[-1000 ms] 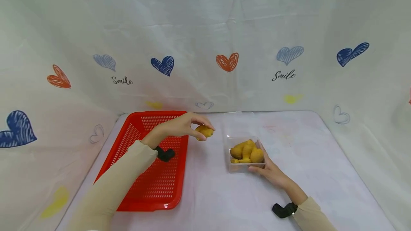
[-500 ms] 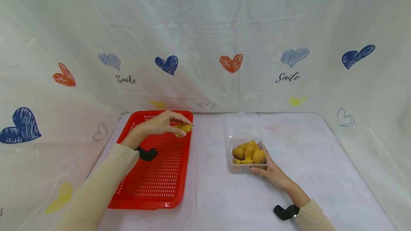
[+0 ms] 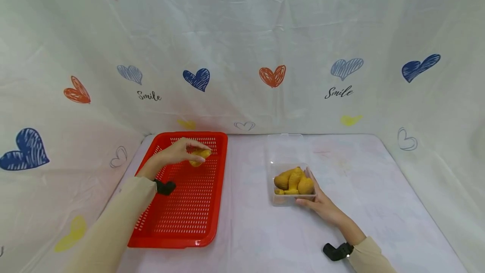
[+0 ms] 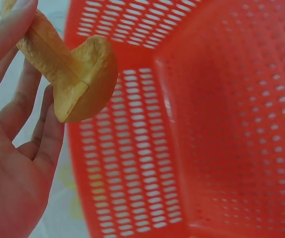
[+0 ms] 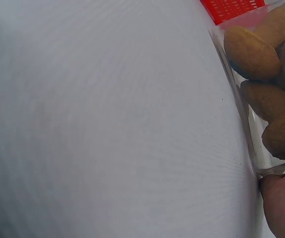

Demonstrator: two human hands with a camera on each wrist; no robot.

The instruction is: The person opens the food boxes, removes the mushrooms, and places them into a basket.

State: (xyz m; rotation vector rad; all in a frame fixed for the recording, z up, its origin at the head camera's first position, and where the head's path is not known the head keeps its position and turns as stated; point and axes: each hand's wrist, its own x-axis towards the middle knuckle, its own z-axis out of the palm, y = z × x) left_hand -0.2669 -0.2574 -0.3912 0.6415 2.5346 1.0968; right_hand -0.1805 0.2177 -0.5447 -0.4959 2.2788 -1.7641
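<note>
Over the far part of a red slotted plastic basket [image 3: 163, 241], my left hand [image 3: 177, 152] pinches a yellow-brown mushroom [image 3: 199, 155]. In the left wrist view, thumb and fingers hold its stem, and the mushroom's cap [image 4: 90, 82] points away from the palm beside the basket wall. My right hand [image 3: 322, 203] grips the right side of a clear plastic box [image 3: 282, 200], thumb at the front and fingers along the side. Several more yellow-brown mushrooms [image 3: 293, 179] fill the box. Close by in the right wrist view are the box's edge and the mushrooms inside [image 5: 251, 52].
The box's clear lid [image 3: 285, 146] lies folded back behind it. A white cloth [image 3: 250, 231] covers the table, and a white curtain [image 3: 235, 33] printed with hearts hangs behind. Bare cloth separates basket and box.
My left hand has carried the mushroom leftward, from between basket and box to over the basket. The right hand stays on the box.
</note>
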